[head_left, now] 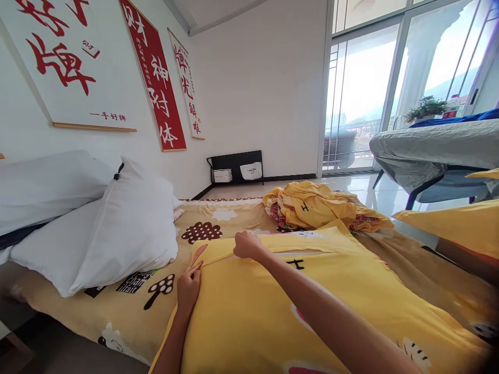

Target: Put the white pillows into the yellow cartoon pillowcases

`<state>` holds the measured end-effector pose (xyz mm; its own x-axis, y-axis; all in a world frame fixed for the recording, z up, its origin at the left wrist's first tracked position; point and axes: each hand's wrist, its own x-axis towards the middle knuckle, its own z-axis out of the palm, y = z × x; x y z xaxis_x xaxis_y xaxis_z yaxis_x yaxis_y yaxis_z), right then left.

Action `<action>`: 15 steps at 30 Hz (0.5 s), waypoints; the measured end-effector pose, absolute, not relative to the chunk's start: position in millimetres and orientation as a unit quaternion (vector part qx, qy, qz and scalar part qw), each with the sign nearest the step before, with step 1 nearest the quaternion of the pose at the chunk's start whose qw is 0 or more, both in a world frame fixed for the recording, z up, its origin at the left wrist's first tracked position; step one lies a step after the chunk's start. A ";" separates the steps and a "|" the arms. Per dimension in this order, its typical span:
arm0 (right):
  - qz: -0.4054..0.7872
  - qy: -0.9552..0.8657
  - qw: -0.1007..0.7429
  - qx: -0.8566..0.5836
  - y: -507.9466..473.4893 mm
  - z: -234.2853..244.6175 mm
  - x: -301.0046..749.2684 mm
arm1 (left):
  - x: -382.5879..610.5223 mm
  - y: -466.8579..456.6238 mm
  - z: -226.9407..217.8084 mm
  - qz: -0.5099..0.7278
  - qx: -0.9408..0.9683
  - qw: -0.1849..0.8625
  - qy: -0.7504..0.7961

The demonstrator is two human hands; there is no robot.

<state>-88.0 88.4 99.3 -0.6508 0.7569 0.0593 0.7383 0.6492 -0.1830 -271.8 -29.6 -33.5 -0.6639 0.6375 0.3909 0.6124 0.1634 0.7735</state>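
A yellow pillowcase (249,306) with cartoon prints lies in front of me, plumped out by a white filling that shows through a long slit near its far edge. My left hand (189,288) is closed on the pillowcase's far left corner, thumb and finger pinching the edge beside the slit. My right hand (247,244) is closed in a fist on the slit's edge, a little to the right of the left hand. Whatever small part sits inside the right fist is hidden. To its right the slit gapes.
White pillows (128,228) lean at the left on a patterned brown blanket (222,205). Crumpled yellow bedding (315,205) lies beyond the pillowcase. At right, part of another person's arm (463,259) shows under yellow cloth (452,221), near a covered table (432,143).
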 end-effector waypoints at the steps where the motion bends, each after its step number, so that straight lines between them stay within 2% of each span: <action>1: 0.074 -0.904 0.058 -0.416 90.5 100.1 -82.4 | -272.0 -29.8 -33.5 0.500 0.410 0.011 0.763; 11: 0.055 -0.875 0.036 -0.479 113.1 110.2 -16.2 | -275.3 -27.3 -32.1 0.467 0.425 -0.002 0.775; 15: 0.048 -0.854 0.032 -0.517 127.7 114.7 26.5 | -274.5 -26.9 -17.9 0.366 0.454 -0.029 0.812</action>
<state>26.5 127.7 114.7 -0.4643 0.8857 0.0058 0.8795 0.4618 -0.1154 -274.5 -26.9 -17.9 -0.5859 0.7158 0.3799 0.7588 0.3201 0.5673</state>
